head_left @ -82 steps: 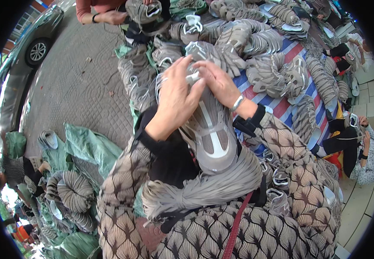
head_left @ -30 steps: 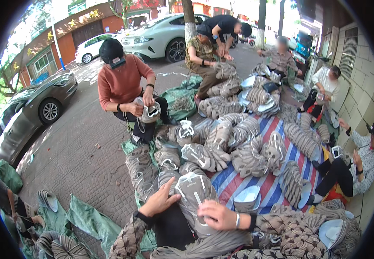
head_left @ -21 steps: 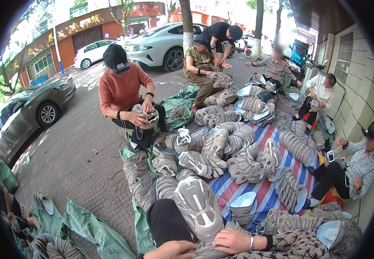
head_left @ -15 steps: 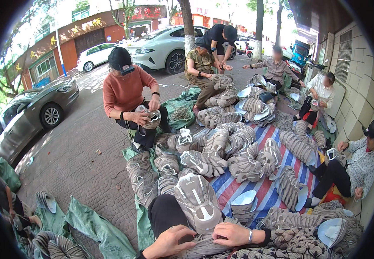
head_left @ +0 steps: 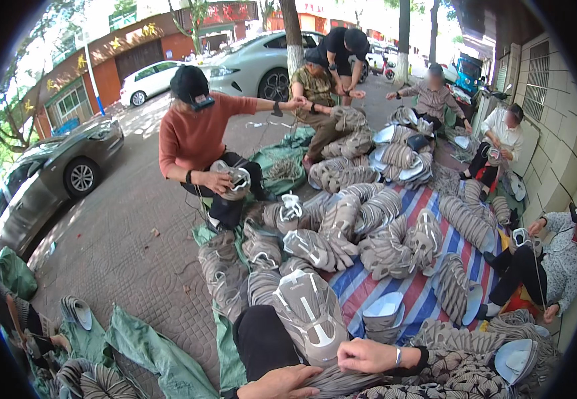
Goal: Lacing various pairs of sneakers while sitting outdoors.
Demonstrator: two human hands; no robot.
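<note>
A grey-brown shoe upper (head_left: 310, 318) with white trim lies beside my black-trousered knee (head_left: 262, 342), its toe end toward me. Across my lap spreads a loose bundle of grey shoelaces (head_left: 348, 380). My left hand (head_left: 280, 384) rests on the left end of that bundle, fingers stretched out. Just beyond the upper's toe, my right hand (head_left: 370, 356) is raised slightly over the laces. Its fingers are curled together, and whatever they pinch is hidden. A silvery bracelet (head_left: 398, 357) circles the right wrist.
Stacks of shoe uppers (head_left: 385, 253) cover a striped tarp (head_left: 355, 292) ahead. More uppers (head_left: 518, 359) and laces lie at right. Green sacks (head_left: 149, 352) spread at left. Several people sit around the tarp, including one in an orange-red top (head_left: 192, 136). Parked cars (head_left: 55, 179) stand beyond.
My right hand has lifted a little and its fingers have curled in. My left hand has shifted lower and flattened. The person in the orange-red top has stretched an arm out sideways.
</note>
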